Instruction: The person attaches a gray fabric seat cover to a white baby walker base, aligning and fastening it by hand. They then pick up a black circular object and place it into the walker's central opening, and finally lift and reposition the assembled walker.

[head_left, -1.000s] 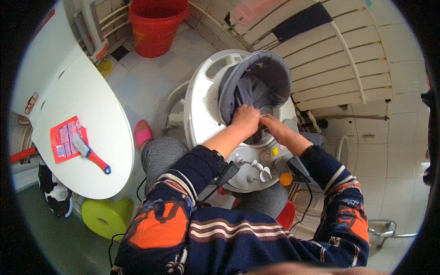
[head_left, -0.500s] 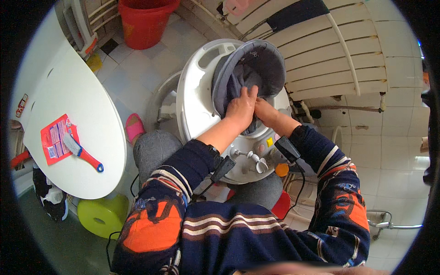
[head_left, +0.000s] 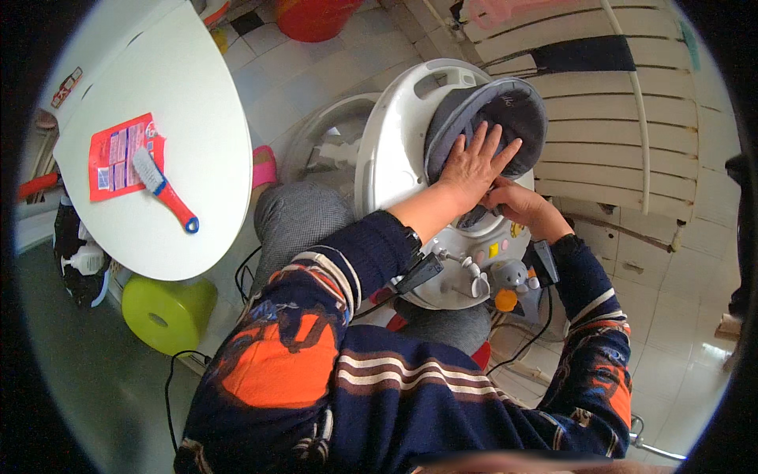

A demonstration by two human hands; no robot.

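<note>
Change: since half a second ago, left hand (head_left: 472, 162) has flattened from a bunched grip to spread fingers on the grey padded seat cover (head_left: 505, 118).
Head view, hands: left hand open, palm pressing the cover; right hand (head_left: 513, 203) curled, pinching the cover's lower edge just beneath it.
Head view, cover: sits in the white baby walker (head_left: 395, 150), lying ahead of both hands; left hand nearer its middle.
Head view, labels: red rectangular packet (head_left: 110, 158) on white table (head_left: 189, 95), under a red-handled brush (head_left: 162, 188).

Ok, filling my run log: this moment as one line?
left hand: flat on grey seat pad | right hand: gripping pad's lower edge | white baby walker
</note>
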